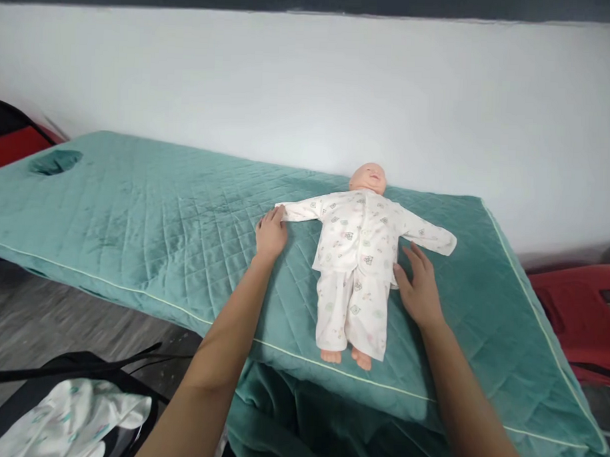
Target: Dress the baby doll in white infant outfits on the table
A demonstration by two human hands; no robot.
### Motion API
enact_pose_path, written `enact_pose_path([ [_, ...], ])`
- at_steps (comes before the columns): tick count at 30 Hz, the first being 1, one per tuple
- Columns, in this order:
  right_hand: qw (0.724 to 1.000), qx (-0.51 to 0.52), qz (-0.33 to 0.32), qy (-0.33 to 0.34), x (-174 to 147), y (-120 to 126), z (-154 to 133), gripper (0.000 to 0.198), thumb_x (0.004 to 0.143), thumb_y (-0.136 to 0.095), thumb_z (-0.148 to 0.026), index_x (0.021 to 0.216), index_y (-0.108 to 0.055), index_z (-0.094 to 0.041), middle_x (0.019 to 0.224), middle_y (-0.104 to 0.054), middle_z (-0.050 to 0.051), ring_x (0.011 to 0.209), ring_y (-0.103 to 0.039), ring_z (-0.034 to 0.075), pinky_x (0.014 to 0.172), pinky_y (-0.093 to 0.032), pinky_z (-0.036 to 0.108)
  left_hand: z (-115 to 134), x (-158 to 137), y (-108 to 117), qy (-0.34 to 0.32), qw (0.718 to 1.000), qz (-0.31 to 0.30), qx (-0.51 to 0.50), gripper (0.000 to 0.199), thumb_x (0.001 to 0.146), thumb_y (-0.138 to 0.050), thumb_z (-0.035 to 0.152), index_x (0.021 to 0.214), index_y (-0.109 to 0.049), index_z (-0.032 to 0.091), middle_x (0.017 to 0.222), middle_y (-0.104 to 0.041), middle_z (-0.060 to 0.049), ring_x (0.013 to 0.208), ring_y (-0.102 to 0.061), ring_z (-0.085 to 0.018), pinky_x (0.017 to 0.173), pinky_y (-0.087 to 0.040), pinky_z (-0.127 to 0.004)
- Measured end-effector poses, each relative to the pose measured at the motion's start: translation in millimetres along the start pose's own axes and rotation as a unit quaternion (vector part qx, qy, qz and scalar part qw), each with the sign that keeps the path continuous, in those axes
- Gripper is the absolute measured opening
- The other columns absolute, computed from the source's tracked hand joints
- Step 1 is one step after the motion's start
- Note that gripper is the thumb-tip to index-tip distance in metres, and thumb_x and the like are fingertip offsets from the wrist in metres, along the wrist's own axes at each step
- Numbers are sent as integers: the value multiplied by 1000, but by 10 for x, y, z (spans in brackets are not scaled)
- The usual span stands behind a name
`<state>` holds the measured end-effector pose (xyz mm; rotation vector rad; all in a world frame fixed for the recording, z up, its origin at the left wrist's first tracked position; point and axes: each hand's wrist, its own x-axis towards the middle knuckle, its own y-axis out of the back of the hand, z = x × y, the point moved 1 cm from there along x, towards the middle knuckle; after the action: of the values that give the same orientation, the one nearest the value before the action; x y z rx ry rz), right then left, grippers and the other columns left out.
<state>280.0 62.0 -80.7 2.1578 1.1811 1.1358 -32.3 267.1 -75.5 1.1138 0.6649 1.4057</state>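
Observation:
A baby doll (368, 179) lies on its back on the green quilted bed cover, arms spread wide and bare feet towards me. It wears a white patterned long-sleeved top (357, 230) and matching trousers (352, 310). At the end of the sleeve on the left side of the view, my left hand (271, 233) has its fingers together on the cuff (290, 211). My right hand (419, 284) is open beside the doll's waist, below the other sleeve (429, 234). Its thumb is close to the top's hem, and its fingers are spread.
The green bed cover (135, 209) runs along a white wall (270, 87), with a face hole (56, 161) at the far left. A white patterned cloth (73, 420) lies on a dark surface at lower left. A red plastic item (577, 311) stands beyond the right edge.

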Motion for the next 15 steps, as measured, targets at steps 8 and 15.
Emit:
enact_pose_path([
  [8,993,45,38,-106,24,24,104,53,92,-53,-49,133,-59,-15,142,-58,18,134,-53,31,113,-39,54,-73,164,-49,30,1000,-4,8,52,100,-31,20,150,-46,22,153,-51,-11,146,-40,-29,115,-36,-54],
  [15,988,70,35,-137,19,48,66,47,91,-56,-46,127,-63,-17,140,-61,16,130,-56,30,111,-41,54,-128,213,-41,57,997,54,-22,51,98,-32,13,143,-53,23,152,-52,-7,140,-49,-25,112,-42,-49],
])
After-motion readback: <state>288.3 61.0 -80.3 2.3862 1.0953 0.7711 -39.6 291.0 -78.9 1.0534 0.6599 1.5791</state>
